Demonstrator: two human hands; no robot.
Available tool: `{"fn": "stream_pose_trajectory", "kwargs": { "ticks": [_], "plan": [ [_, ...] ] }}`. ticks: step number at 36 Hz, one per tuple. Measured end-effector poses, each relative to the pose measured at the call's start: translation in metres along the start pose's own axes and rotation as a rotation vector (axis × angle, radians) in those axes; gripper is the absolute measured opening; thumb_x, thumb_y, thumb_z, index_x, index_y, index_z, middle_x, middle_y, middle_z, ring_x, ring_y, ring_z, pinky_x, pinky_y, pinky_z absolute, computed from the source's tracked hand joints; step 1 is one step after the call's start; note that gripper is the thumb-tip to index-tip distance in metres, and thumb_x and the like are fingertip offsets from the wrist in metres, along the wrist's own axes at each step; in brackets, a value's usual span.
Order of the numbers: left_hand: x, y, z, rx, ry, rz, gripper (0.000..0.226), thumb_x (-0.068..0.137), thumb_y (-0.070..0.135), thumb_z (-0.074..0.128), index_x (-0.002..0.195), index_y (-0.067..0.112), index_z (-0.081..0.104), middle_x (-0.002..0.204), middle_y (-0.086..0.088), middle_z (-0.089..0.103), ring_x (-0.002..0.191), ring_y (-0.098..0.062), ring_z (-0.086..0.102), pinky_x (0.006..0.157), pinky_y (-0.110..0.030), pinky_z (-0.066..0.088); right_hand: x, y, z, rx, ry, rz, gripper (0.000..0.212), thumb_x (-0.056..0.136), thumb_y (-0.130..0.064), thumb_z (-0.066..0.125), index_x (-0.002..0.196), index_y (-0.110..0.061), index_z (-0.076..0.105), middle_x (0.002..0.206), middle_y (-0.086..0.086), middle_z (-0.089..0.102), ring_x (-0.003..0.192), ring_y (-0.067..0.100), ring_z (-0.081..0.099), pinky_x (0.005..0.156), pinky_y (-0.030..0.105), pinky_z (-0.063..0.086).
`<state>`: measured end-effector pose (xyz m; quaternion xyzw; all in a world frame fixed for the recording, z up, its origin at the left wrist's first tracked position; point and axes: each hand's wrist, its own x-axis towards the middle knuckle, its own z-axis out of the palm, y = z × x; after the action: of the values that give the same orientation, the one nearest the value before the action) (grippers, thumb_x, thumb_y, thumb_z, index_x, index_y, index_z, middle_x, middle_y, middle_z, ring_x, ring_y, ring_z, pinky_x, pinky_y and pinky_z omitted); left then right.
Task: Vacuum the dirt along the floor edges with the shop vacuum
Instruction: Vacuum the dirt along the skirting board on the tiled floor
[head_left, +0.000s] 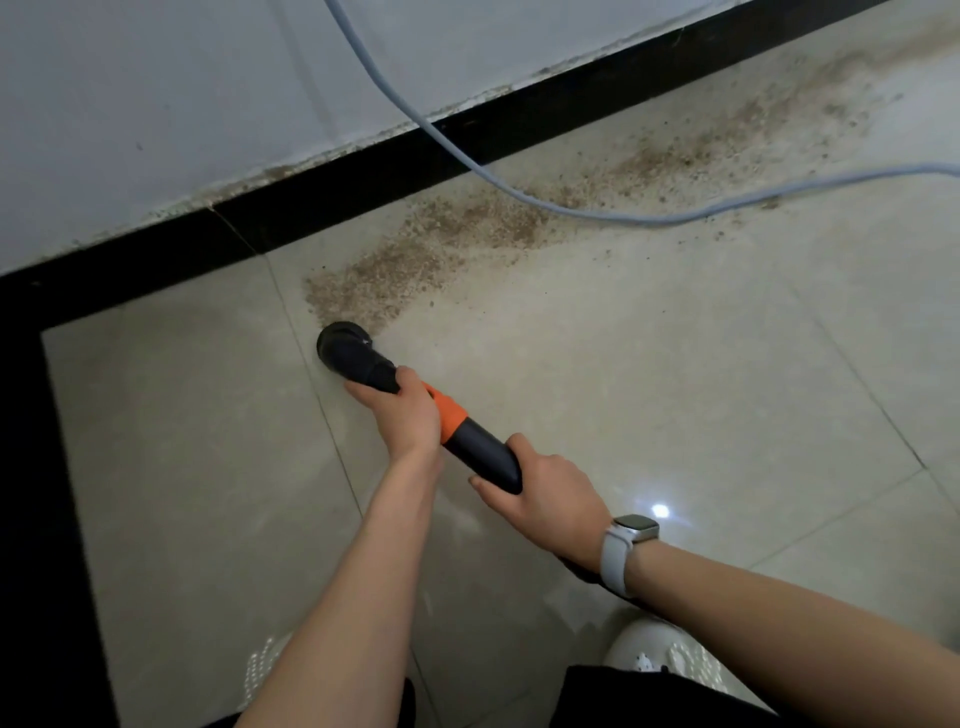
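The vacuum wand (415, 410), its axis running five to eleven o'clock, is gripped by the nearer left hand (402, 410) and the right hand (545, 493), with the dirt (415, 260) spread from the nozzle (343, 340) towards one o'clock.

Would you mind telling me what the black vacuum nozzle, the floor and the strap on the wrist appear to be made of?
The black vacuum nozzle with the orange collar looks like moulded plastic, matte and smooth. The pale beige floor appears to be glazed tile: grout lines and a bright light reflection show. The white wristwatch strap looks like soft rubber or silicone, though that is uncertain.
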<state>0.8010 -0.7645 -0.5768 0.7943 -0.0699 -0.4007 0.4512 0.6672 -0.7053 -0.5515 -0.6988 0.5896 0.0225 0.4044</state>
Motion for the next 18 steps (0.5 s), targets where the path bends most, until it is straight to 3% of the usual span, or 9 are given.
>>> {"fn": "stream_pose_trajectory", "kwargs": {
  "ticks": [2,5,10,18],
  "plan": [
    [-0.001,0.001,0.008,0.012,-0.038,-0.01,0.065,0.099,0.02,0.039,0.153,0.015,0.004,0.118,-0.004,0.052,0.097,-0.026,0.056,0.094,-0.035,0.047,-0.001,0.004,-0.003,0.001,0.02,0.021,0.036,0.091,-0.054,0.052,0.094,-0.022,0.035,0.091,0.01,0.066,0.083,0.034,0.062,0.06,0.035,0.036],
    [-0.008,0.003,0.018,0.012,-0.094,-0.026,0.072,0.095,0.027,0.04,0.153,0.021,-0.003,0.125,-0.017,0.057,0.102,-0.036,0.062,0.095,-0.048,0.049,-0.002,0.01,-0.007,-0.006,0.057,0.052,0.037,0.091,-0.054,0.052,0.096,-0.02,0.037,0.092,0.01,0.066,0.084,0.034,0.062,0.061,0.035,0.038],
    [-0.018,0.008,0.035,0.03,-0.176,-0.027,0.071,0.098,0.026,0.039,0.153,0.022,-0.005,0.122,-0.013,0.057,0.102,-0.035,0.062,0.096,-0.049,0.049,-0.004,0.02,-0.012,-0.031,0.113,0.103,0.039,0.091,-0.056,0.05,0.095,-0.021,0.034,0.091,0.01,0.067,0.083,0.034,0.062,0.06,0.035,0.038],
    [-0.022,0.008,0.063,0.065,-0.379,-0.044,0.079,0.082,0.045,0.042,0.15,0.025,0.007,0.131,-0.021,0.053,0.108,-0.039,0.06,0.096,-0.053,0.049,-0.011,0.033,-0.023,-0.115,0.237,0.179,0.039,0.092,-0.058,0.046,0.093,-0.022,0.029,0.087,0.005,0.066,0.079,0.031,0.063,0.057,0.032,0.031]
  ]
}}
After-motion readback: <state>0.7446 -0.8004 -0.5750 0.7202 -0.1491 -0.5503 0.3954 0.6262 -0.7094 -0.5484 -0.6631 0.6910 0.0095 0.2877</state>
